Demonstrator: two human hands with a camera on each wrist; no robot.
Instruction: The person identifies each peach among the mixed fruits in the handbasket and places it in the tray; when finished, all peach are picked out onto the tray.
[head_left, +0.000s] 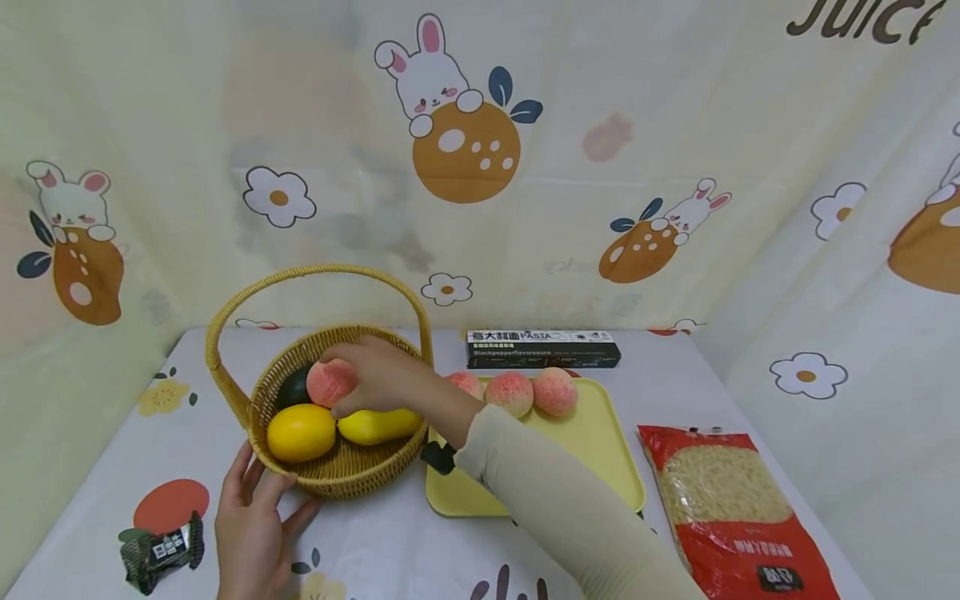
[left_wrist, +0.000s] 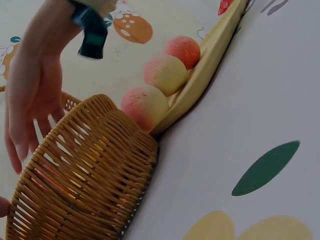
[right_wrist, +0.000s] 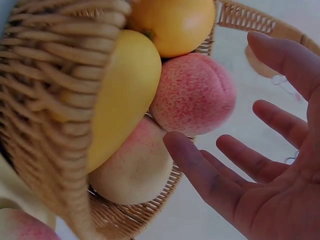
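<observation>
A wicker basket [head_left: 341,483] with a tall handle holds a dark green fruit [head_left: 292,388], a round yellow-orange fruit [head_left: 302,433], a long yellow fruit [head_left: 378,426] and peaches. My right hand [head_left: 382,379] reaches over the rim. In the right wrist view its fingers [right_wrist: 200,185] are spread beside one peach [right_wrist: 195,95], with a fingertip near a second, paler peach [right_wrist: 132,167]. The right hand hides that paler peach in the head view. My left hand [head_left: 255,521] rests against the basket's near left outer wall, its fingers spread along the wicker.
Right of the basket, a yellow tray [head_left: 600,467] bears three peaches [head_left: 555,392] along its far edge. Behind it lies a black-and-white pasta box [head_left: 543,350]. A red bag [head_left: 738,508] lies on the right, a small black packet [head_left: 163,552] at front left. Patterned cloth hangs around.
</observation>
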